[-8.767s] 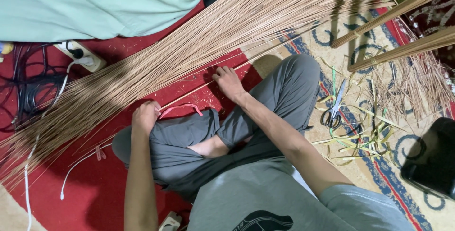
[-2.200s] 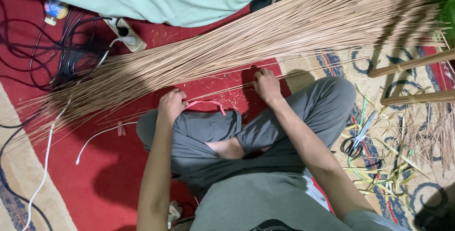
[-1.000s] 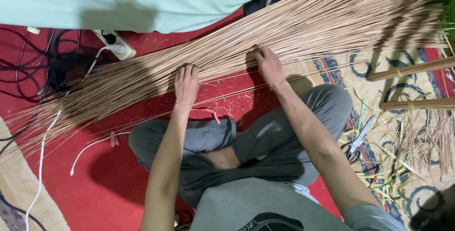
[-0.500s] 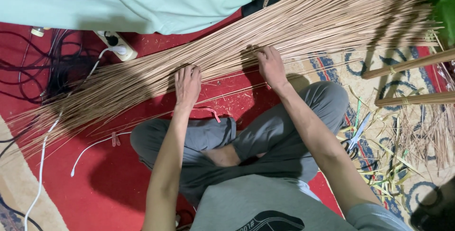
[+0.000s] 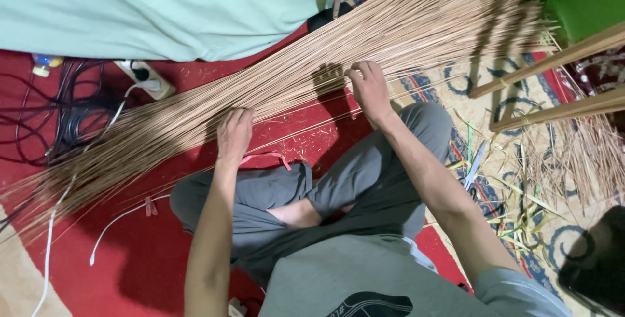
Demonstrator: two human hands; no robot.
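Observation:
A long bundle of thin tan sticks (image 5: pixel 273 89) lies slantwise across the red carpet (image 5: pixel 130 252), from lower left to upper right. My left hand (image 5: pixel 234 133) rests flat on the near edge of the bundle, fingers pressed on the sticks. My right hand (image 5: pixel 368 86) lies on the sticks further right, fingers curled over a few strands. A pink strip (image 5: pixel 263 159) sits on the carpet just below my left hand, by my crossed legs in grey trousers (image 5: pixel 338 193).
A pale green cloth (image 5: pixel 163 4) covers the far side. A white power strip (image 5: pixel 144 77) and black cables (image 5: pixel 58 115) lie at left, with a white cord (image 5: pixel 120 216). Scissors (image 5: pixel 473 167), green and dry scraps and wooden slats (image 5: pixel 560 63) lie at right.
Both hands moved from my knees up onto the stick bundle about a second ago. Since then they have stayed on it, and the view has shifted a little.

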